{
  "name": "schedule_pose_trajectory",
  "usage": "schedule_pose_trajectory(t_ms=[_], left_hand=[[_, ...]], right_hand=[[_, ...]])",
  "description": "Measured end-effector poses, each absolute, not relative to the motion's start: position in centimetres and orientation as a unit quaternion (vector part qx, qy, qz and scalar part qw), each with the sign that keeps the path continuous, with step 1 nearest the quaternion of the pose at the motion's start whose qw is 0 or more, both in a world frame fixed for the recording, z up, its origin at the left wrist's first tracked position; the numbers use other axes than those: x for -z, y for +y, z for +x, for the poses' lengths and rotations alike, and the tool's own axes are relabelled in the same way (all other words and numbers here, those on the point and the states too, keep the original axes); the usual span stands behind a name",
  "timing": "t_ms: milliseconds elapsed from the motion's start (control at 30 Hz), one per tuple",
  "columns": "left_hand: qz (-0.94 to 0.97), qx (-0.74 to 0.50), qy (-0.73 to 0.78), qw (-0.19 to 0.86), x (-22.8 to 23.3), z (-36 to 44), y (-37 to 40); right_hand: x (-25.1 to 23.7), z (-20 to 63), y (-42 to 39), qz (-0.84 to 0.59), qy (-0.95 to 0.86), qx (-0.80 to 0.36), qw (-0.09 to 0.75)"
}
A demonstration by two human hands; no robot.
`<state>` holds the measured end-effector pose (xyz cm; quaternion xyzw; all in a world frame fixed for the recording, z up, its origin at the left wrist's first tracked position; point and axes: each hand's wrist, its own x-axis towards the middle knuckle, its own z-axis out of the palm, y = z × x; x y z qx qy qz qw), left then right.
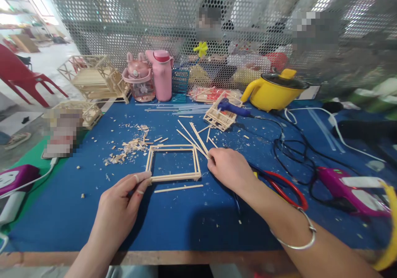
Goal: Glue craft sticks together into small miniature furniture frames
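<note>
Steadying a square frame of thin wooden sticks (173, 162), flat on the blue table (186, 220), near its middle.

- Left hand (119, 205): fingertips pinched on the frame's near-left corner, thumb and forefinger closed on the stick ends.
- Right hand (231, 170): fingers curled shut around the ends of loose sticks (194, 137) that fan away from the frame's far-right corner; knuckles just beside that corner.
- One single stick (178, 188) lying apart, just in front of the frame's near side.
- Heap of wood shavings (128, 145) left of the frame; red-handled scissors (283, 187) right of the right hand; pink glue gun (347, 187) further right, cable trailing.
- Small stick assembly (221, 116) and yellow pot (273, 89) behind; pink bottle (161, 75) at the back.

Handling notes, as judgement: best kept flat against the table while pressed, with light pinch only, since joints look thin and likely to rack out of square. Worth drawing one stick at a time from the fan, well clear of the far-right corner. Worth keeping shavings out from under the frame.
</note>
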<state>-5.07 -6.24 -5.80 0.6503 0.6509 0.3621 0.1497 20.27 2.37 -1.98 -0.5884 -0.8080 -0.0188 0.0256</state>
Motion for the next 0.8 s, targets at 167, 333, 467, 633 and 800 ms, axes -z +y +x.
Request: schedule_pose_trajectory(t_ms=[167,333,467,633,800], left_hand=[[0.654,-0.364,0.646,0.153,5.3,-4.9,-6.3],[0.639,-0.369,0.650,0.181,4.9,-4.6,-6.3],[0.588,-0.389,0.672,0.227,5.1,-4.5,-6.4],[0.567,-0.404,0.677,0.241,5.4,-4.5,-6.3],[0.562,-0.398,0.688,0.228,5.1,-4.4,-6.3]], right_hand=[[0.4,22.4,2.1,-0.595,-0.791,-0.048,0.134],[0.1,23.1,2.0,-0.455,-0.866,-0.131,0.161],[1.1,22.5,2.0,-0.409,-0.888,-0.147,0.151],[1.6,22.5,2.2,-0.396,-0.895,-0.140,0.150],[1.5,22.5,2.1,-0.394,-0.896,-0.141,0.147]])
